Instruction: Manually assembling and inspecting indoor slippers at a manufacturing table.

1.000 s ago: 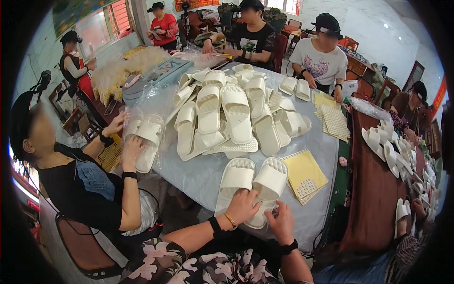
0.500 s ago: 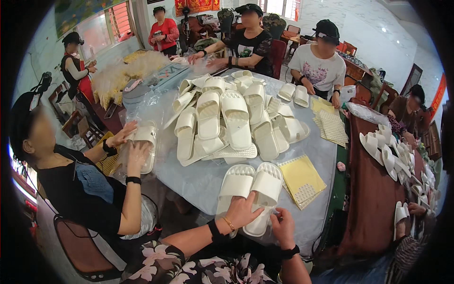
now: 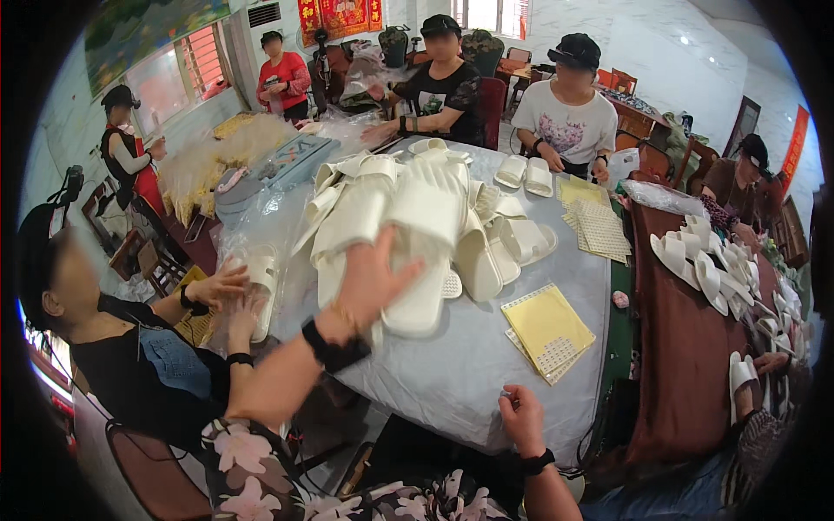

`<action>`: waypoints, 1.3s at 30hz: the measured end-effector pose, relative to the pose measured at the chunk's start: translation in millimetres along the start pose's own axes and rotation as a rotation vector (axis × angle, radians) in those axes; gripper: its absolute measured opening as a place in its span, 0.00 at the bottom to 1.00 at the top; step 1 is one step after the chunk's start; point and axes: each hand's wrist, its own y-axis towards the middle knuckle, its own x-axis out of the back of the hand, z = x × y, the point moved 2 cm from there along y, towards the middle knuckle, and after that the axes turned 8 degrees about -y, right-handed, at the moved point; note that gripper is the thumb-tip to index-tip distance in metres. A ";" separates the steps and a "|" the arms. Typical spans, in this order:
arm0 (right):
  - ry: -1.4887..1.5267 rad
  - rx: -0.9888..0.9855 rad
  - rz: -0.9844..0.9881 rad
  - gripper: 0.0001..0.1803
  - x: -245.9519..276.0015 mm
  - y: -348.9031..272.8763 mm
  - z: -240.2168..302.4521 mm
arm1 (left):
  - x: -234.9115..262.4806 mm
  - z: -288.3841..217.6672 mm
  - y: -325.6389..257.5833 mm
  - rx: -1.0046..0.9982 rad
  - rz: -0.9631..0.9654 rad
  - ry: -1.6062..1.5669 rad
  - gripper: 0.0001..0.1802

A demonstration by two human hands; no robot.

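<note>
Now lifting a white slipper [image 3: 426,252] off the pile [image 3: 408,208] on the grey table [image 3: 452,373] – left hand [image 3: 369,282] gripping its side, right hand [image 3: 521,417] loosely curled at the edge – probably needs setting down near the yellow sheet [image 3: 547,326]

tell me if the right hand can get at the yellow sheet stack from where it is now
Probably yes. The right hand sits at the table's near edge, and the yellow sheet stack lies just beyond it with only bare table cover between them.
</note>
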 end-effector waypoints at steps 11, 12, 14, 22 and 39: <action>-0.029 0.040 -0.037 0.10 -4.6 -1.1 4.5 | -43.4 72.1 41.3 0.114 0.182 0.147 0.32; -0.023 0.046 -0.026 0.10 -6.6 -0.8 5.5 | -52.8 63.9 22.2 -0.014 0.202 0.045 0.30; -0.036 0.050 -0.054 0.10 -1.9 -0.9 -4.4 | -66.6 -11.6 -2.5 -0.012 0.511 -0.353 0.27; -0.020 -0.046 0.032 0.09 -11.3 1.6 -17.4 | -38.0 -192.4 -94.6 -0.666 0.979 -1.279 0.20; -0.023 0.063 0.003 0.08 -4.5 3.2 -3.9 | 39.6 -27.4 -138.2 -0.234 0.531 -0.351 0.19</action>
